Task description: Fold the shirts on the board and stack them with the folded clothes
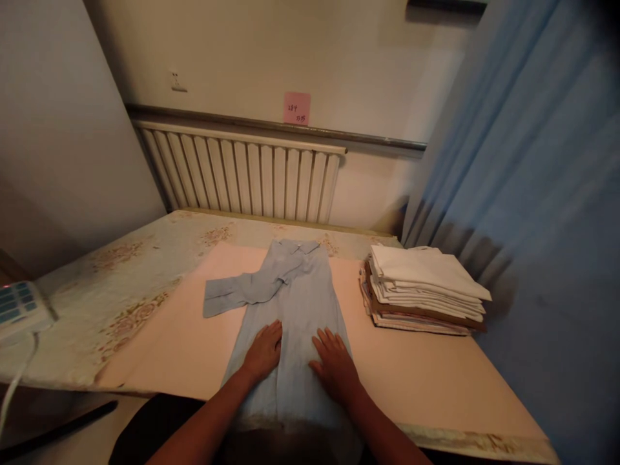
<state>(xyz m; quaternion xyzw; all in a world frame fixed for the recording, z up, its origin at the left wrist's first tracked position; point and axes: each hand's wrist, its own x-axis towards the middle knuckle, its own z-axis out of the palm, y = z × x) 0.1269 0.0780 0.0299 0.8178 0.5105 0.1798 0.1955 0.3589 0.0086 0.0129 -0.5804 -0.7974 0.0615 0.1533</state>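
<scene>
A light blue collared shirt (295,303) lies flat on a pink sheet, its collar toward the wall. One sleeve crosses the chest and sticks out to the left; I cannot make out the other. My left hand (264,352) rests palm down on the lower part of the shirt, left of its middle, fingers stretched out. To the right, my right hand (335,367) lies on the cloth with its fingers spread. Neither hand grips anything. The shirt's bottom end reaches the table's near edge.
Folded cloths (426,284) form a stack on the right of the pink sheet (179,342). Beneath it is a flowered tablecloth (130,284). A white device with a cable (24,313) sits at far left. A radiator (247,174) stands behind; a blue curtain (527,226) hangs right.
</scene>
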